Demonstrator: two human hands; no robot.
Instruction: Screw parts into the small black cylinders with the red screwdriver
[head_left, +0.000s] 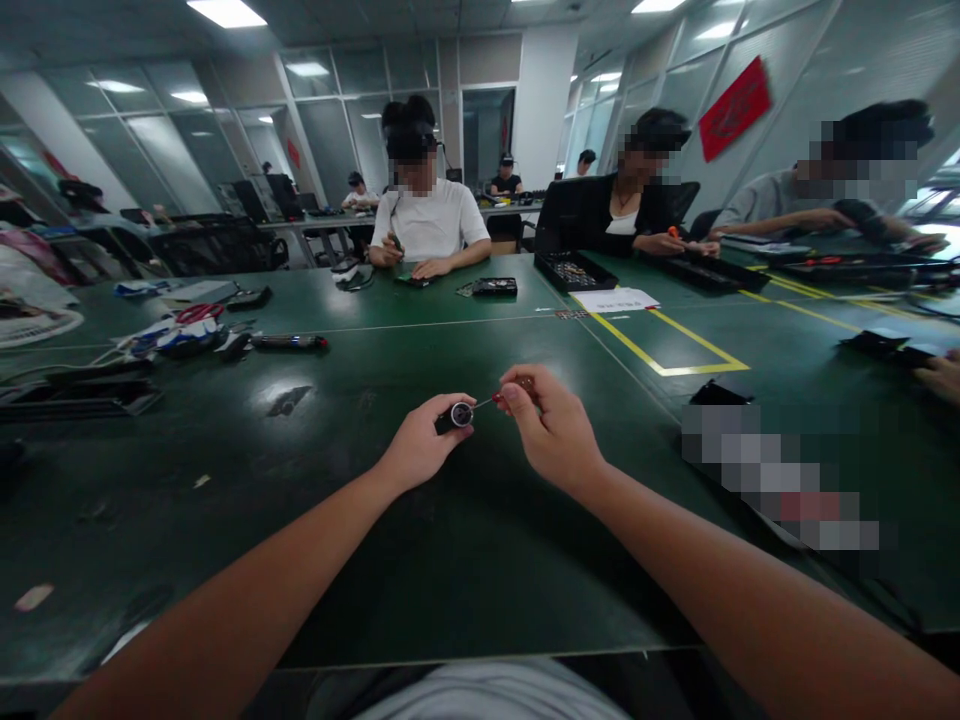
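My left hand (421,440) is closed around a small black cylindrical part (454,416) with a silver ring on its end face, which is turned towards me. In my right hand (553,425) is a screwdriver (498,398), gripped by its reddish handle between thumb and fingers. Its thin metal shaft points left and its tip meets the upper edge of the black part; whether it sits in a screw is too small to tell. Both hands are held above the green table (480,560), near its middle.
To the left lie a dark pen-shaped tool (289,342), red-handled scissors (199,313) and a black tray (82,392). A partly blurred black case (716,395) is at the right. Across the table, a person in a white shirt (435,220) works near a black box (495,287).
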